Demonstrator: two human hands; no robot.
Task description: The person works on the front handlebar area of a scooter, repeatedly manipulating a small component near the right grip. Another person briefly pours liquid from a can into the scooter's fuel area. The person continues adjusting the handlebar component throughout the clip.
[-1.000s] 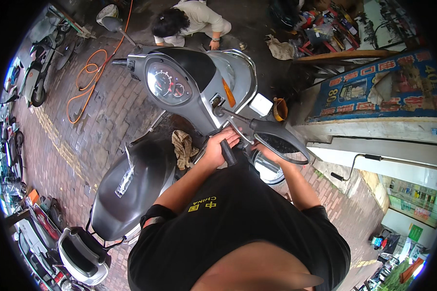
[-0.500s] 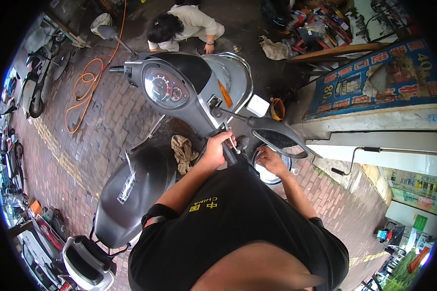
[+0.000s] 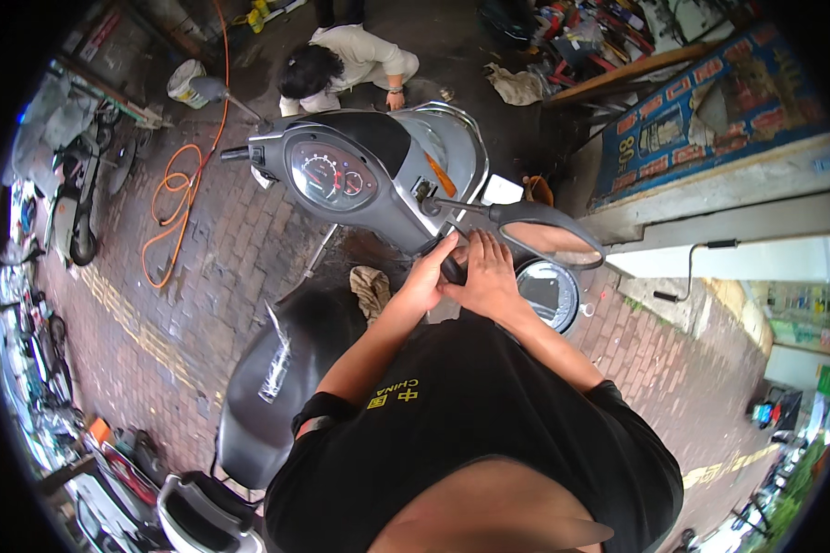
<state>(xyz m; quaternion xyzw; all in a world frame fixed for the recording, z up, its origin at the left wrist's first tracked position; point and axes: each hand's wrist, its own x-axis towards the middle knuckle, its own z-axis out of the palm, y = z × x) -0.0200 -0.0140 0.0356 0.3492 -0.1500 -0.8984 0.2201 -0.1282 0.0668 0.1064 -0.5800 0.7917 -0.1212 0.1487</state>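
Observation:
My left hand (image 3: 426,276) is closed round the black handlebar grip (image 3: 454,269) of a silver-and-black scooter. My right hand (image 3: 484,276) lies over the same end of the bar beside it, fingers extended and partly covering the grip. Just above them are the round-dialled instrument panel (image 3: 327,173) and a stalked mirror (image 3: 553,241). A round, chrome-rimmed object (image 3: 549,295) is beside my right wrist. A beige rag (image 3: 371,290) hangs left of my left hand, above the black seat (image 3: 258,396).
Another person (image 3: 350,66) crouches beyond the scooter. An orange hose (image 3: 184,207) loops on the brick pavement (image 3: 138,313), near parked scooters (image 3: 78,212). A blue sign board (image 3: 673,129), concrete ledge (image 3: 710,184) and tool clutter (image 3: 581,37) occupy the right.
My right hand has come up and leftward from beside the round object onto the bar next to my left hand. The view has shifted, so the scooter appears slightly farther right.

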